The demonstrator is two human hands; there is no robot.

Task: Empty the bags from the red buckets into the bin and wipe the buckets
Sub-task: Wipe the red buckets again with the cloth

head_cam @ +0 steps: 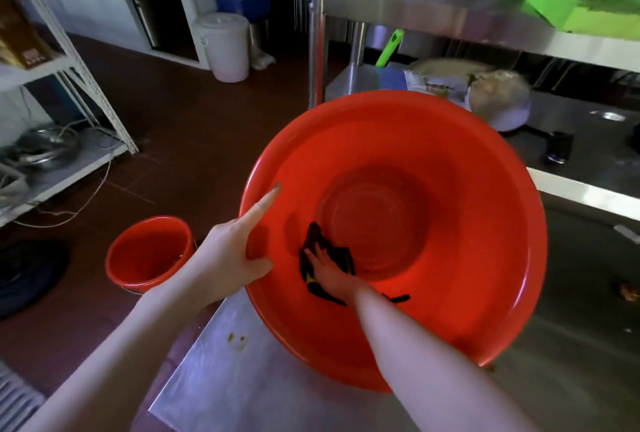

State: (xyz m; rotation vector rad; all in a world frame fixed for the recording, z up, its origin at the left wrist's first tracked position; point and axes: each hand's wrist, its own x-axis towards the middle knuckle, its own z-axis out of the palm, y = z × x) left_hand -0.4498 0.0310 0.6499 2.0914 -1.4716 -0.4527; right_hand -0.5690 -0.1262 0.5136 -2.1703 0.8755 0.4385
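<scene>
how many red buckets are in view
2: the large red bucket on the steel table, the small red bucket on the floor left of it. More may be hidden.

Glossy red plastic bucket [433, 161], dark cloth [317, 241], brushed steel table [242, 379]

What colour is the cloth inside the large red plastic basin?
The crumpled cloth is black with a yellow spot; head view.

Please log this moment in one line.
left hand: grips big red bucket rim | right hand: presses dark cloth inside | small red bucket: floor
</scene>
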